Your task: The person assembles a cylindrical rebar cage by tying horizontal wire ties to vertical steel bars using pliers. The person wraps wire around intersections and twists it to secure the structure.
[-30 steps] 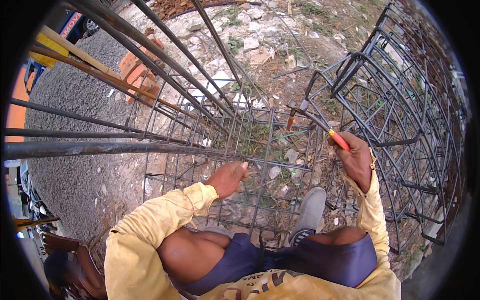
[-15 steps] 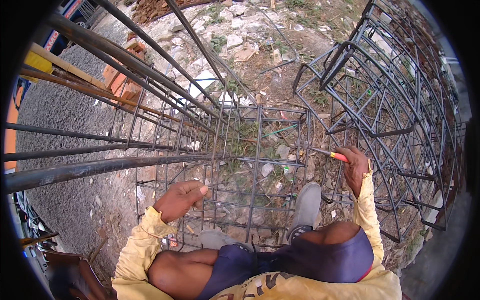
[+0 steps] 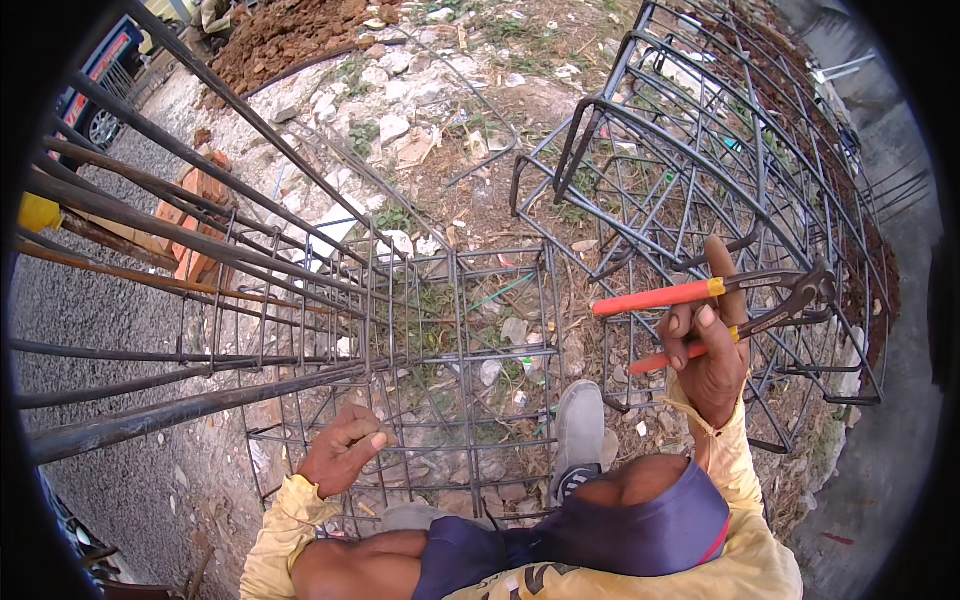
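Gripping one pair of pincers [image 3: 690, 292] in the right hand [image 3: 712, 378], with handles parted, right of one cage [image 3: 462, 356]. Curling the left hand [image 3: 343, 452] half closed by its near-left part; cannot tell whether around anything. Already crossed into a grid; cannot tell about joints left loose. Farther right, frames [image 3: 700, 135] too tangled to count.

Lower plier handle [image 3: 660, 361] partly behind fingers [image 3: 716, 336]
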`<state>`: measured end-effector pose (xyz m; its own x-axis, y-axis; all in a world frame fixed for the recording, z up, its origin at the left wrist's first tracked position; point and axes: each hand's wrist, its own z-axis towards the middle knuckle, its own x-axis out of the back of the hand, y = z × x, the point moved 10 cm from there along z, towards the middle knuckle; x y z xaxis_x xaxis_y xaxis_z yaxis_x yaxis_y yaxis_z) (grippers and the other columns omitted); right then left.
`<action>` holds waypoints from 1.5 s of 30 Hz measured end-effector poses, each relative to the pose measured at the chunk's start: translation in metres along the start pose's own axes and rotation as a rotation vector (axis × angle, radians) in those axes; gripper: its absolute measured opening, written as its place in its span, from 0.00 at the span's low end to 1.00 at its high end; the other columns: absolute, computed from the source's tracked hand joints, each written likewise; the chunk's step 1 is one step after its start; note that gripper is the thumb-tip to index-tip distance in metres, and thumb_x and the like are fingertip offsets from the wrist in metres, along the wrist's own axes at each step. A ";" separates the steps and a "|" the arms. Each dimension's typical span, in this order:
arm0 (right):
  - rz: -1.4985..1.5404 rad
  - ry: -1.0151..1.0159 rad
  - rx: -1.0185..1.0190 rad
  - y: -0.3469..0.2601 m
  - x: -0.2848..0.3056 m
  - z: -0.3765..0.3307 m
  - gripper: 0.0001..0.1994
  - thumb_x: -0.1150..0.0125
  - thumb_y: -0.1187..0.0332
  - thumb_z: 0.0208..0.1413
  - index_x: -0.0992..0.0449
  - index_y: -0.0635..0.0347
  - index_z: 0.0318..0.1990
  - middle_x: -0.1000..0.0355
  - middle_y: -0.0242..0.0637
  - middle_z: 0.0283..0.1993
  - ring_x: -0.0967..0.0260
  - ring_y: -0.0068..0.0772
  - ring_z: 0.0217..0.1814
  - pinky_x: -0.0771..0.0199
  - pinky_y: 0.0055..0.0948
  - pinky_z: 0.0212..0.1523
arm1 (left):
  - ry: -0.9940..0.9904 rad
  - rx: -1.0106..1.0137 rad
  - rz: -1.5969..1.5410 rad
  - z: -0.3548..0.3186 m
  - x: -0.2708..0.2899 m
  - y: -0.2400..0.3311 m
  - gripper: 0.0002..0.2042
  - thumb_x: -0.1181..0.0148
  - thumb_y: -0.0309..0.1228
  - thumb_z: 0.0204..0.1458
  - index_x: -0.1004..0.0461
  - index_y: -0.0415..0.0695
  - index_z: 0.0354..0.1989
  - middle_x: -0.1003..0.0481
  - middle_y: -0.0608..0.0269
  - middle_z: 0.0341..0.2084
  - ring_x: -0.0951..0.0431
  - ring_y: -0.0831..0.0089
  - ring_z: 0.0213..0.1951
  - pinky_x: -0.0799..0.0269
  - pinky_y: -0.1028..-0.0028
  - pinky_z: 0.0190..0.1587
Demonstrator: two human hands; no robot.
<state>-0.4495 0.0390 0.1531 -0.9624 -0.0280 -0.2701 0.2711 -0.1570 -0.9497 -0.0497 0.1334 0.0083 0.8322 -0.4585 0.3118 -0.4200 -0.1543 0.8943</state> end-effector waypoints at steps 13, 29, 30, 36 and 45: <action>-0.566 -0.023 -0.205 0.261 -0.058 0.117 0.18 0.42 0.62 0.64 0.34 0.61 0.55 0.26 0.38 0.33 0.27 0.35 0.34 0.29 0.32 0.32 | -0.003 0.173 -0.657 -0.011 -0.042 -0.056 0.25 0.63 0.49 0.69 0.30 0.40 0.30 0.27 0.58 0.27 0.26 0.64 0.36 0.31 0.65 0.44; -0.118 -0.850 -0.622 0.229 -0.215 -0.084 0.19 0.42 0.61 0.65 0.32 0.63 0.57 0.26 0.36 0.43 0.30 0.26 0.43 0.27 0.31 0.46 | -0.159 -0.342 0.066 0.045 -0.142 -0.056 0.20 0.52 0.40 0.65 0.34 0.36 0.57 0.34 0.48 0.55 0.33 0.58 0.56 0.36 0.61 0.59; -0.137 -0.816 -0.659 0.233 -0.208 -0.088 0.18 0.43 0.60 0.66 0.31 0.63 0.56 0.26 0.35 0.41 0.30 0.25 0.42 0.27 0.30 0.45 | -0.144 -0.434 0.199 0.049 -0.145 -0.052 0.22 0.48 0.39 0.64 0.35 0.36 0.59 0.35 0.45 0.58 0.34 0.55 0.58 0.37 0.60 0.60; -0.506 -0.602 -0.256 0.205 -0.178 -0.021 0.14 0.46 0.60 0.67 0.25 0.61 0.48 0.29 0.34 0.30 0.34 0.22 0.32 0.32 0.27 0.35 | -0.060 -0.169 0.151 0.037 -0.069 0.001 0.24 0.38 0.42 0.56 0.29 0.38 0.55 0.30 0.42 0.54 0.30 0.51 0.58 0.35 0.62 0.61; -0.564 -0.713 0.032 0.207 -0.206 0.015 0.12 0.46 0.66 0.64 0.24 0.63 0.47 0.26 0.42 0.32 0.28 0.37 0.35 0.28 0.35 0.41 | 0.564 0.003 0.141 -0.025 0.053 0.065 0.23 0.34 0.24 0.52 0.32 0.40 0.56 0.23 0.57 0.44 0.20 0.72 0.41 0.23 0.72 0.41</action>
<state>-0.1959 -0.0029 0.0148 -0.7368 -0.5408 0.4058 -0.2336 -0.3596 -0.9034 -0.0238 0.1211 0.0906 0.8317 0.0625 0.5517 -0.5415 -0.1288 0.8308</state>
